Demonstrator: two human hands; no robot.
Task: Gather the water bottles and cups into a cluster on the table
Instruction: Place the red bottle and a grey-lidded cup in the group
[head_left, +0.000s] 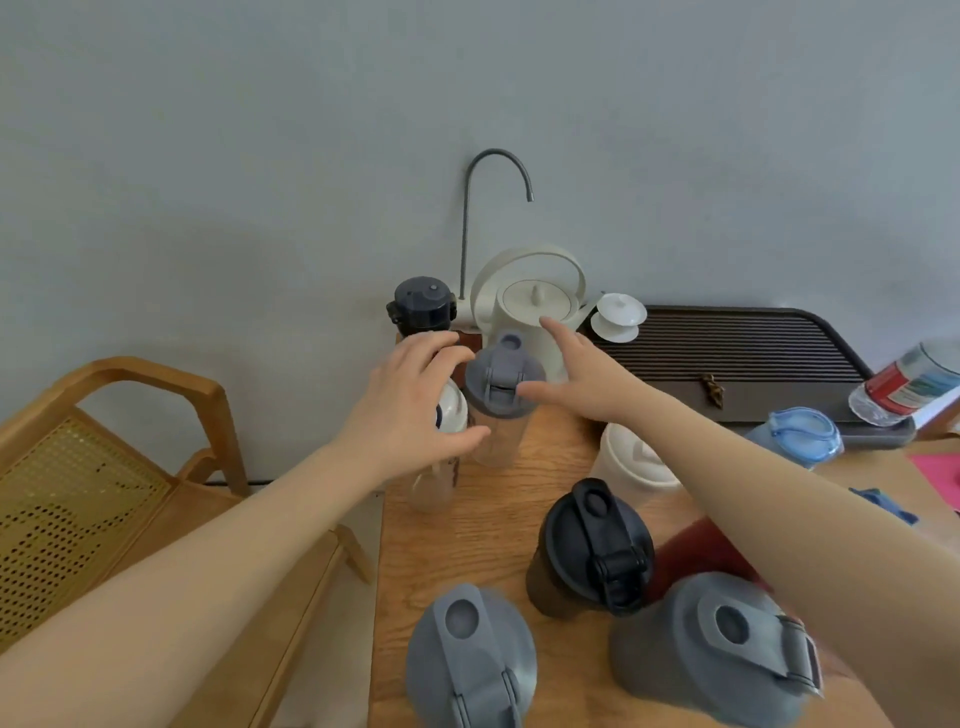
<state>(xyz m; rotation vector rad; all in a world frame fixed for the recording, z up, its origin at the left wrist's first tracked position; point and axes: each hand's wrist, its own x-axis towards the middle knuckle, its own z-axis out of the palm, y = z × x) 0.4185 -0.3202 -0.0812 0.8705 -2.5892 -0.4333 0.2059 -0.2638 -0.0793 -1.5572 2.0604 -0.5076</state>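
Flanking the grey-lidded bottle (497, 400), left hand (410, 410) and right hand (576, 376) were spread wide, gripping nothing; white kettle (530, 301) stood just behind that bottle.

A cream kettle (535, 306) and dark slatted tea tray (737, 353) sit along the table's (467, 530) far edge; a wooden chair (104, 467) stands left.
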